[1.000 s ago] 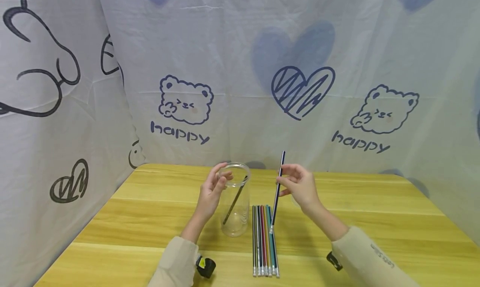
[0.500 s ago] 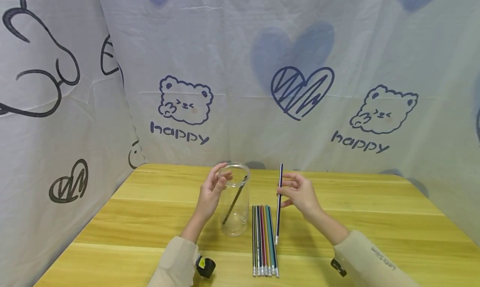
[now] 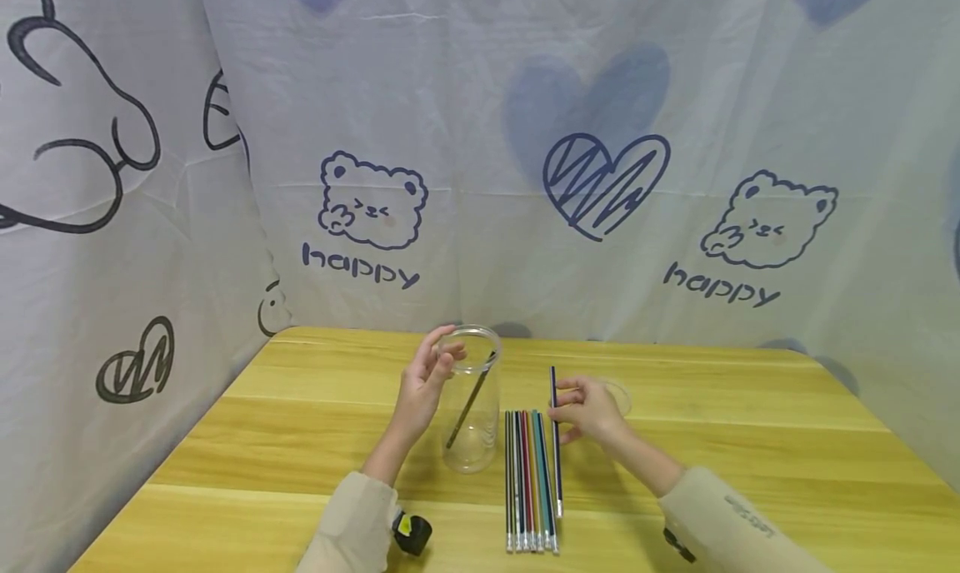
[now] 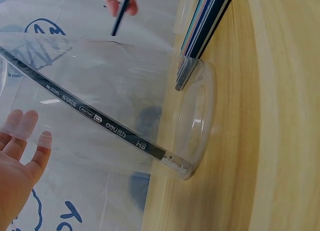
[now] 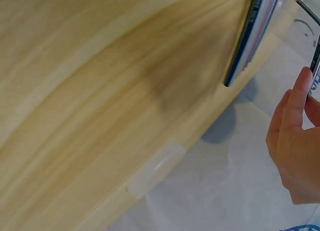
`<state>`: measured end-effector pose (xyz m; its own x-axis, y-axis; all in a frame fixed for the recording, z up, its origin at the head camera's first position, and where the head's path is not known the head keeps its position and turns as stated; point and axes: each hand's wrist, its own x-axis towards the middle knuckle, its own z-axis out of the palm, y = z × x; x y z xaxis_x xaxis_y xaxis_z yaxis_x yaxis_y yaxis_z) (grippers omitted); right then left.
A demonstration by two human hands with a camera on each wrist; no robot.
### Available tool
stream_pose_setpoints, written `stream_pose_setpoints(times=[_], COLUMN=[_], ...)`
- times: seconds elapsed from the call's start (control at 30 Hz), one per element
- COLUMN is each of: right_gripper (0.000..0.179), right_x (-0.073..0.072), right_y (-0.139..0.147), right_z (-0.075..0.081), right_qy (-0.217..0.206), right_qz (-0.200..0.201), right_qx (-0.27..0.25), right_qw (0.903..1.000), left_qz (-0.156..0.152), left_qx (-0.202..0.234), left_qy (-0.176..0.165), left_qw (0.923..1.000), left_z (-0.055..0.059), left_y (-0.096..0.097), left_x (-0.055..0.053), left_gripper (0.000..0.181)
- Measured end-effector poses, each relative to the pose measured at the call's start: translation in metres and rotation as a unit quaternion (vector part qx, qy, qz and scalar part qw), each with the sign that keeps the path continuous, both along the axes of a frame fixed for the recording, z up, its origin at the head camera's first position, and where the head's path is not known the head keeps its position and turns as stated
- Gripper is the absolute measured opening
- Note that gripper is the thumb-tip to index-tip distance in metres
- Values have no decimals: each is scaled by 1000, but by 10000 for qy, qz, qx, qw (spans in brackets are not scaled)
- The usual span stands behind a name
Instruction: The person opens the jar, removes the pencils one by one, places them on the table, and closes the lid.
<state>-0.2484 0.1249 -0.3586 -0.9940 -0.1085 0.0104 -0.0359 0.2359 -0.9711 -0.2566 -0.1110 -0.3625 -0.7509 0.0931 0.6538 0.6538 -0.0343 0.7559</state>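
Observation:
A clear plastic cup point(image 3: 486, 419) stands upright on the table, and one dark pencil point(image 3: 471, 400) leans inside it. In the left wrist view this pencil point(image 4: 102, 117) has its eraser end at the cup's bottom. My left hand point(image 3: 417, 394) holds the cup near its rim, thumb in front and fingers behind. My right hand point(image 3: 594, 410) pinches a dark blue pencil point(image 3: 557, 465) by its upper part, eraser end down. That pencil is just right of a row of several pencils point(image 3: 529, 481), their eraser ends toward me. In the right wrist view the right hand point(image 5: 297, 141) is partly cut off.
A clear round lid point(image 3: 618, 396) lies on the wooden table point(image 3: 750, 440) behind the right hand. A white cloth point(image 3: 480, 248) printed with bears and hearts hangs behind the table, and another stretch hangs at the left.
My right hand has come down and toward me with the blue pencil, from over the row to its right side. The left hand and cup have stayed put.

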Motion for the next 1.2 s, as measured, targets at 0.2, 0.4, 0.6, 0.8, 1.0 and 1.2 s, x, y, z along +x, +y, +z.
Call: stream_pose_setpoints(times=[0.2,0.4,0.6,0.8,1.0,1.2], right_gripper=[42,41,42,41,39,38], right_x=[-2,-2,-1,-1,0,-1], right_y=[-2,-2,-4,-6,-7,-7], right_z=[-10,-17,-24,-28,-29,-31], right_qy=[-246,-369,-540,-632,-582,-540], right_qz=[-30,70,222,274,303,355], right_qx=[422,805,1188,1267,1431,1464], right_qw=[9988,9960,9912,9895,9875,9871], left_qz=[-15,-7,22,9,-21,-10], left_qx=[22,10,11,-10,-1,-39], left_qy=[4,28,13,5,-3,-5], left_qw=[10000,10000,10000,10000,10000,10000], left_z=[0,0,0,-1,0,0], left_y=[0,0,0,-1,-1,-1], left_x=[0,-1,0,-1,-1,0], left_gripper=[42,42,43,44,45,43])
